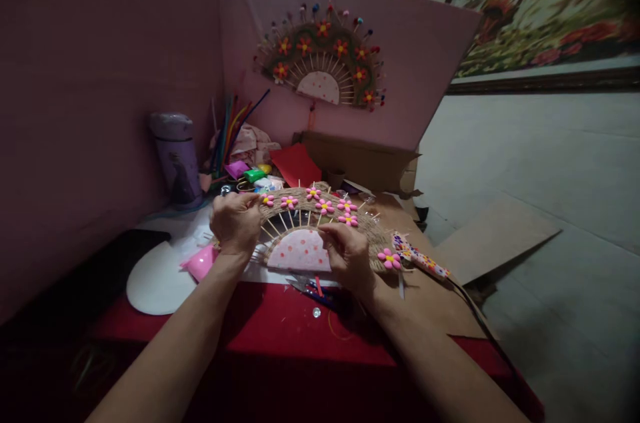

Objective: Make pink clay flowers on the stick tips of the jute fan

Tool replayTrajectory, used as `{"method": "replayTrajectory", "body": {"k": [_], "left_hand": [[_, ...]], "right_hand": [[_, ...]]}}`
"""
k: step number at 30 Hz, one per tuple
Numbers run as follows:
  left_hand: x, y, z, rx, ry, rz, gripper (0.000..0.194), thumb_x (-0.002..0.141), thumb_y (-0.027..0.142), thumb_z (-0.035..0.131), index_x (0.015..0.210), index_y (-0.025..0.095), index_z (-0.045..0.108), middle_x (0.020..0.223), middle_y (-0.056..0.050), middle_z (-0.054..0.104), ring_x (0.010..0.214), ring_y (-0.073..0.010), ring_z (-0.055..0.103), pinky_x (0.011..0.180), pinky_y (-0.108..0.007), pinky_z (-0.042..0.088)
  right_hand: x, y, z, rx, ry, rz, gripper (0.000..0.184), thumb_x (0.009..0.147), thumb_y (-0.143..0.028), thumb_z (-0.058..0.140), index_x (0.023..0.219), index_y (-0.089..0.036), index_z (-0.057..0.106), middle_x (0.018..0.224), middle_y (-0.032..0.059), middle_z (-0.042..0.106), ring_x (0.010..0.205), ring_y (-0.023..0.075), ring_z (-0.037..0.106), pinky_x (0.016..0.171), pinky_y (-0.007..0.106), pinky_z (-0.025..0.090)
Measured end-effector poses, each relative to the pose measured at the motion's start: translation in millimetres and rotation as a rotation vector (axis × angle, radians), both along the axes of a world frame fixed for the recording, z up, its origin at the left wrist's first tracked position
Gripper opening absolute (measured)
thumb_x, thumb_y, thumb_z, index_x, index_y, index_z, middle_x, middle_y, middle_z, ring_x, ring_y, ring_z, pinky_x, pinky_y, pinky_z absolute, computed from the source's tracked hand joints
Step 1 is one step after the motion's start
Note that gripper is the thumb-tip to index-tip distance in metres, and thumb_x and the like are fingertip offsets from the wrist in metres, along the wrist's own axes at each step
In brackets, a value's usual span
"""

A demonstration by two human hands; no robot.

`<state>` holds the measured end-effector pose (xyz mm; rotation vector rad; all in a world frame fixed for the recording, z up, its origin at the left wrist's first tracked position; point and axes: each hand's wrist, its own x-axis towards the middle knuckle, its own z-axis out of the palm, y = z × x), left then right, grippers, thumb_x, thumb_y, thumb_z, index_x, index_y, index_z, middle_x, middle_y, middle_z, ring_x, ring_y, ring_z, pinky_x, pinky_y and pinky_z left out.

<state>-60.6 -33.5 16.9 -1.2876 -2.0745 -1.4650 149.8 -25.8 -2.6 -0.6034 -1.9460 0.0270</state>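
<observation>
Twine-wrapped half-round fan (303, 202), held between both hands above the red-covered table, has its straight side towards the person; whether its underside rests on anything I cannot tell. Around it, the biggest things are the pink panels (107, 76) standing at the left and behind, then the red tablecloth (280, 336) underneath. A framed picture (555, 23) hangs on the wall at the right. Brown cardboard (435, 306) lies across the table's right side. Against the back panel hangs a second fan (320, 41), trimmed with orange flowers and coloured tips.

At the left stands a purple bottle (176, 160), and nearer lies a white rounded sheet (157, 283). The left hand (234, 224) pinches the fan's upper left edge, thumb and fingers close together beside a pink flower. The right hand (347, 251) grips the right end of the pink dotted half-disc (299, 250), fingers curled narrow. Just past the fan's right end lies a flower-printed glue gun (425, 263), its cord running off the table edge. Blue-handled scissors (324, 298) lie below the half-disc. Smaller still are a pink packet (201, 263) near the left wrist, the fan's pink flowers (389, 258), and one clear gem (317, 312) on the cloth.
</observation>
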Motion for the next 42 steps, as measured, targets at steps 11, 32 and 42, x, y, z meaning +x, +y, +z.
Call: {"method": "replayTrajectory", "body": {"k": [11, 32, 42], "left_hand": [[-3, 5, -10.7, -0.245, 0.156, 0.145, 0.025, 0.077, 0.045, 0.054, 0.08, 0.029, 0.073, 0.078, -0.007, 0.061, 0.089, -0.0281, 0.041, 0.075, -0.041, 0.023], [-1, 7, -12.7, -0.247, 0.212, 0.151, 0.026, 0.078, 0.043, 0.051, 0.078, 0.028, 0.072, 0.079, -0.008, 0.061, 0.088, -0.0277, 0.041, 0.073, -0.04, 0.02], [3, 5, -9.5, -0.251, 0.208, 0.137, 0.026, 0.08, 0.041, 0.049, 0.077, 0.028, 0.071, 0.08, -0.008, 0.063, 0.086, -0.0272, 0.041, 0.072, -0.04, 0.02]], "right_hand": [[0, -3, 0.9, -0.05, -0.024, 0.07, 0.014, 0.083, -0.015, 0.053, 0.093, -0.018, 0.063, 0.075, 0.0032, 0.067, 0.068, 0.014, 0.06, 0.064, 0.027, 0.048], [-1, -3, -0.9, -0.067, -0.026, 0.091, 0.013, 0.083, -0.014, 0.054, 0.092, -0.018, 0.063, 0.075, 0.0037, 0.067, 0.07, 0.0141, 0.061, 0.066, 0.028, 0.05], [-1, -3, -1.3, -0.083, -0.025, 0.087, 0.013, 0.083, -0.015, 0.054, 0.091, -0.018, 0.064, 0.078, 0.0046, 0.068, 0.073, 0.015, 0.062, 0.068, 0.029, 0.051]]}}
